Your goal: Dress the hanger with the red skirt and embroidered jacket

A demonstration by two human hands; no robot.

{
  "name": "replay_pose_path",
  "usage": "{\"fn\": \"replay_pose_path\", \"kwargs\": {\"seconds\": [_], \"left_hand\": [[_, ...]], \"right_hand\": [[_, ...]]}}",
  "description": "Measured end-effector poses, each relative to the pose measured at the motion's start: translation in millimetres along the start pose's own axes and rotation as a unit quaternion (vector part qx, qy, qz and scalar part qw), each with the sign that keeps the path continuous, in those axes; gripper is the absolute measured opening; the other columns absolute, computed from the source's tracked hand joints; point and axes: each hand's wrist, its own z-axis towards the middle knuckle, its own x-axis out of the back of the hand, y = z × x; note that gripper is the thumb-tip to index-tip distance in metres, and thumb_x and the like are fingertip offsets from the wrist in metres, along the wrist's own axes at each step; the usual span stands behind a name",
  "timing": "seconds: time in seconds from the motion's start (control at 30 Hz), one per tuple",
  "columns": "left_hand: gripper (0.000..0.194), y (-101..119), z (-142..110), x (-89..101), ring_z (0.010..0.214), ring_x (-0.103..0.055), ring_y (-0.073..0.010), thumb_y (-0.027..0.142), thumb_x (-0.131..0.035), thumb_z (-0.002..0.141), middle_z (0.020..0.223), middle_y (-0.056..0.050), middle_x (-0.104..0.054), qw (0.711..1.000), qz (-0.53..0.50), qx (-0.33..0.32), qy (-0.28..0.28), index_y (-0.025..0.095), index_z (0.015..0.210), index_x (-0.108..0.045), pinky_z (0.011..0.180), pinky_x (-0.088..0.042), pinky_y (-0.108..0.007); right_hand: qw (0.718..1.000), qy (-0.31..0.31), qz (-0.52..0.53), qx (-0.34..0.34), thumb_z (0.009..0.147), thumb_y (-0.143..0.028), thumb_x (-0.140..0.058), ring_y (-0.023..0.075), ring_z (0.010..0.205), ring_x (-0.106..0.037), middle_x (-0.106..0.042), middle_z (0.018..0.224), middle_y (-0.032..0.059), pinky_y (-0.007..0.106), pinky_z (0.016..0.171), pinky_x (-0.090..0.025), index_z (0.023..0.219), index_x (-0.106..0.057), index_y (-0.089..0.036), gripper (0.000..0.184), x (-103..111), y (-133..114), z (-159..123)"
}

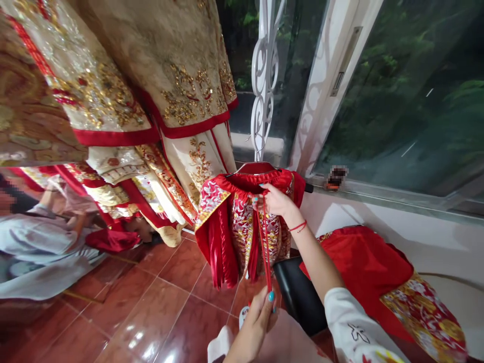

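Note:
A red embroidered garment [242, 217] with gold and silver patterns hangs in front of me from a hanger [254, 166]. Its gathered top edge is turned toward me. My right hand [278, 200] is at that edge, its thumb and fingers closed on the upper part of a red cord [266, 252]. Lower down and closer to my body, my left hand [257, 320] pinches the same doubled cord. Between the two hands the cord runs nearly straight, in front of the garment's panels.
Sequined cream and red garments [189, 101] hang at the left. A white scrollwork rack [260, 101] stands by the window [397, 101]. At right, another red garment [363, 262] lies beside a black seat [300, 295]. A person in pale clothing [41, 247] is at far left.

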Motion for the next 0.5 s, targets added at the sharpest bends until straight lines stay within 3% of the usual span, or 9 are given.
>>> {"fn": "replay_pose_path", "kwargs": {"seconds": [0.13,0.23,0.3,0.37,0.43,0.47,0.5], "left_hand": [[0.061,-1.3,-6.7,15.1,0.090,-0.063,-0.0231,0.080,-0.046,0.085,0.086,-0.007,-0.065,0.993,0.111,-0.031,-0.028,0.026,0.104,-0.069,0.088,-0.054,-0.037],[0.045,35.6,7.2,45.4,0.097,-0.064,-0.0271,0.065,-0.052,0.090,0.092,-0.010,-0.069,0.950,0.281,-0.135,0.010,0.025,0.099,-0.071,0.093,-0.053,-0.041],[0.031,86.1,26.6,71.5,0.095,-0.065,-0.0273,0.051,-0.054,0.090,0.097,-0.012,-0.070,0.896,0.352,-0.255,0.091,0.025,0.096,-0.071,0.091,-0.054,-0.042],[0.031,150.5,54.2,97.2,0.102,-0.065,-0.0264,0.040,-0.047,0.094,0.109,-0.013,-0.070,0.831,0.365,-0.354,0.225,0.023,0.109,-0.067,0.096,-0.053,-0.043],[0.032,216.7,88.4,118.5,0.107,-0.064,-0.0264,0.038,-0.046,0.093,0.109,-0.013,-0.070,0.769,0.350,-0.411,0.343,0.019,0.110,-0.066,0.099,-0.051,-0.043],[0.033,246.5,106.5,126.8,0.105,-0.065,-0.0266,0.041,-0.049,0.091,0.104,-0.012,-0.071,0.765,0.359,-0.412,0.340,0.018,0.107,-0.068,0.097,-0.052,-0.042],[0.035,272.6,124.1,133.5,0.101,-0.066,-0.0265,0.045,-0.054,0.088,0.097,-0.011,-0.072,0.789,0.383,-0.385,0.287,0.018,0.103,-0.070,0.093,-0.054,-0.041]], "right_hand": [[0.996,-0.041,-0.062,0.051,0.083,-0.036,-0.073,0.0040,0.044,-0.027,-0.034,0.052,-0.0107,0.016,0.041,-0.022,0.065,-0.041,-0.021,0.040,-3.4,11.6,-3.1],[0.986,-0.028,-0.140,0.080,0.074,-0.039,-0.082,0.0019,0.045,-0.019,-0.026,0.052,-0.0131,0.016,0.042,-0.012,0.062,-0.035,-0.021,0.051,4.2,27.9,-8.6],[0.982,-0.038,-0.165,0.089,0.073,-0.043,-0.083,0.0018,0.046,-0.018,-0.025,0.053,-0.0132,0.017,0.043,-0.011,0.063,-0.033,-0.022,0.055,9.2,31.6,-12.6],[0.980,-0.045,-0.173,0.091,0.072,-0.046,-0.082,0.0022,0.046,-0.018,-0.025,0.053,-0.0131,0.017,0.043,-0.010,0.064,-0.031,-0.023,0.057,10.8,31.1,-15.5],[0.979,-0.042,-0.176,0.089,0.073,-0.046,-0.082,0.0023,0.046,-0.017,-0.023,0.052,-0.0135,0.017,0.043,-0.009,0.064,-0.030,-0.023,0.057,9.2,30.0,-16.6],[0.979,-0.042,-0.177,0.086,0.073,-0.045,-0.082,0.0022,0.046,-0.017,-0.023,0.052,-0.0137,0.017,0.043,-0.008,0.065,-0.030,-0.023,0.057,7.9,29.7,-16.7],[0.980,-0.043,-0.179,0.082,0.073,-0.044,-0.082,0.0021,0.046,-0.017,-0.023,0.053,-0.0138,0.017,0.043,-0.008,0.065,-0.030,-0.023,0.056,6.9,29.7,-16.6]]}}
